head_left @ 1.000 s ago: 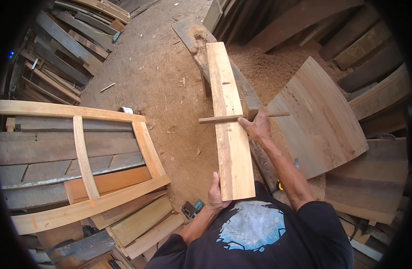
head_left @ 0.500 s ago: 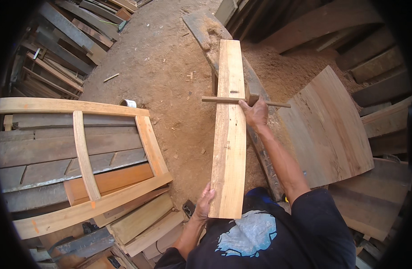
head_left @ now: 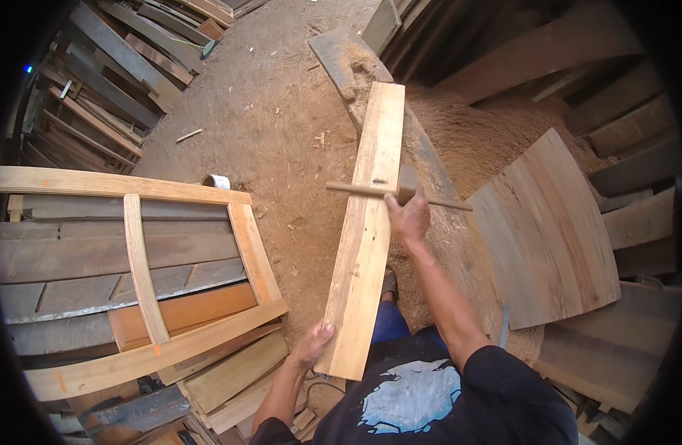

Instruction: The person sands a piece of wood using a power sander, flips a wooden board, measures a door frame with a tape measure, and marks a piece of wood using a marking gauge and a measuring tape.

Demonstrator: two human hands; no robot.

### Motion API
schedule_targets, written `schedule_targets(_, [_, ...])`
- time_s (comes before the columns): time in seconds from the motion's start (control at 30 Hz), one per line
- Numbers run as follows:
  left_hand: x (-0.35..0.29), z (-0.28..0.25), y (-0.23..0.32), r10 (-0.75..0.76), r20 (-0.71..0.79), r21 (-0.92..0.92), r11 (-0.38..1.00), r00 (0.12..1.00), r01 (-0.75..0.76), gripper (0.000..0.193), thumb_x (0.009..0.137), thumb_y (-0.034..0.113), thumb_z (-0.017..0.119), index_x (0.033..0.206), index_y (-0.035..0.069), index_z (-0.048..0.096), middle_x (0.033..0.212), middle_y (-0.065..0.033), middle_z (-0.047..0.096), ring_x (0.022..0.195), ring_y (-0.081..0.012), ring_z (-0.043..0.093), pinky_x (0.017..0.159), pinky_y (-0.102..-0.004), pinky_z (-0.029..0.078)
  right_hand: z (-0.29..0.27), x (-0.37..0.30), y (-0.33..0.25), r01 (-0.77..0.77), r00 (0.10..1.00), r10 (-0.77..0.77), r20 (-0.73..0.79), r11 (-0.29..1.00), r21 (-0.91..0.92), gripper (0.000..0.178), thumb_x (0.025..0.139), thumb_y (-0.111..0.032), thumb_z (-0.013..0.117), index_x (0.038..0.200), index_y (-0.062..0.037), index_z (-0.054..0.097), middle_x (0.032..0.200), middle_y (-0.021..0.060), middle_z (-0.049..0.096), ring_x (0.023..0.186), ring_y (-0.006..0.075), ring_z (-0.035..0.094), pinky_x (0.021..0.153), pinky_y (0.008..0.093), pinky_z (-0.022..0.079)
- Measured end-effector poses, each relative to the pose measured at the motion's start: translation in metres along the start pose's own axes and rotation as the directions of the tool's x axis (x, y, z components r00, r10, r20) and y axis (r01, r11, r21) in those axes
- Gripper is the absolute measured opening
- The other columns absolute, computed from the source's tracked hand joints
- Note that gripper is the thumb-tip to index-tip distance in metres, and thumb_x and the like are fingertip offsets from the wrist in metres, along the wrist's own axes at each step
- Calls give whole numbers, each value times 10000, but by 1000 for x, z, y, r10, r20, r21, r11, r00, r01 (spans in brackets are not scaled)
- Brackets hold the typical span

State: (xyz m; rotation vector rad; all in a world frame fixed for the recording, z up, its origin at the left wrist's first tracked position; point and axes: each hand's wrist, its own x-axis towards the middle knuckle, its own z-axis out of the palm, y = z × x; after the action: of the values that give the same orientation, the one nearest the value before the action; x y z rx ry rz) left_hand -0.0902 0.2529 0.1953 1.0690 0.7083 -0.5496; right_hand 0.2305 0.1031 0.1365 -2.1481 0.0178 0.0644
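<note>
Head view: left fingers [head_left: 325, 331] grip a plank [head_left: 363, 252], right fingers [head_left: 419, 199] a wooden gauge [head_left: 356, 188]; the shirt [head_left: 511, 397] bears a pale-blue print [head_left: 411, 393].

Table [head_left: 424, 159]: narrow, gray, worn plank; loose sawdust [head_left: 357, 61] on its far end. Floor [head_left: 274, 222] left of table: brown, dusty, thin stick [head_left: 189, 136] and scattered wood chips [head_left: 321, 139] on it. Floor right of table: thick reddish sawdust layer [head_left: 478, 137]. Well left of table: boards [head_left: 55, 252], pale wooden frame [head_left: 137, 267] lying over them.
</note>
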Motion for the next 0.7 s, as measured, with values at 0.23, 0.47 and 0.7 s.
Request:
schedule_targets(0.23, [-3, -42, 38, -30, -11, 47, 998, 1000, 30, 718, 977, 478, 591, 1473, 1, 384, 1371, -61, 535, 1222, -147, 508, 1056, -307, 395, 52, 157, 16, -174, 980, 165, -114, 982, -77, 573, 791, -253, 817, 1226, 10, 552, 1054, 221, 699, 942, 359, 705, 829, 447, 560])
schedule_targets(0.47, [99, -89, 70, 27, -21, 307, 952, 999, -19, 813, 984, 462, 583, 1492, -86, 260, 1403, -180, 501, 1278, -223, 486, 1080, -335, 379, 54, 161, -5, -251, 968, 251, -11, 968, -4, 633, 786, -257, 812, 1263, 53, 534, 1090, 253, 684, 1004, 376, 684, 874, 446, 538])
schedule_targets(0.7, [194, -41, 138, 61, -163, 474, 880, 985, 24, 958, 958, 537, 578, 1474, -171, 192, 1459, -269, 427, 1350, -283, 428, 1116, -348, 352, 56, 102, -13, -87, 985, 80, -154, 995, -39, 488, 854, -172, 745, 1240, 34, 528, 942, 155, 668, 912, 261, 682, 818, 445, 555])
